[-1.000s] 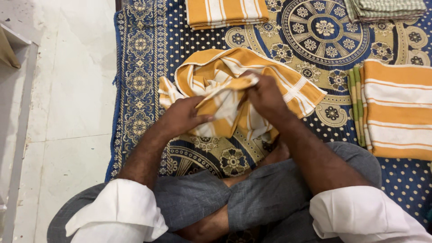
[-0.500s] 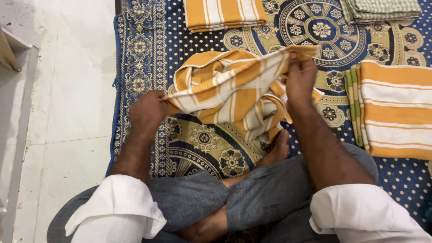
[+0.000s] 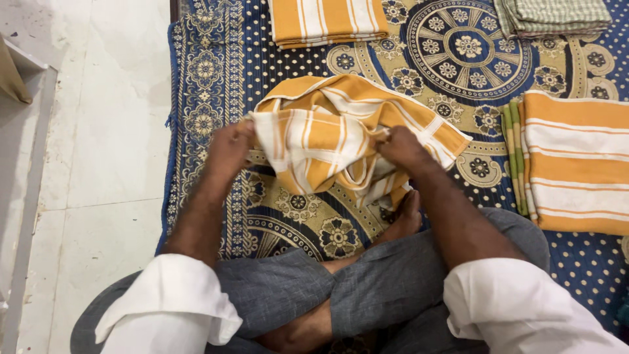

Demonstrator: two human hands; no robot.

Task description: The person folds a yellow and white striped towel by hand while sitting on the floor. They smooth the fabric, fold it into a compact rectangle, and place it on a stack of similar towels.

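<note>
An orange and white striped cloth (image 3: pixel 327 141) hangs crumpled between my two hands above a blue patterned mat (image 3: pixel 209 78). My left hand (image 3: pixel 229 147) pinches its left edge. My right hand (image 3: pixel 401 147) grips a fold on its right side, lower than the cloth's far edge. Part of the cloth rests on the mat behind my hands. My crossed legs in grey trousers and one bare foot (image 3: pixel 406 216) lie just below it.
A folded orange striped cloth (image 3: pixel 327 21) lies at the top of the mat. A folded green checked cloth (image 3: pixel 557 16) sits top right. A stack of folded orange and green cloths (image 3: pixel 576 160) lies at the right. White tiled floor (image 3: pixel 98 131) borders the mat on the left.
My right hand came down and inward from its raised spot at the upper right. The stretched cloth has slackened and bunched. My left hand shifted slightly right and up.
</note>
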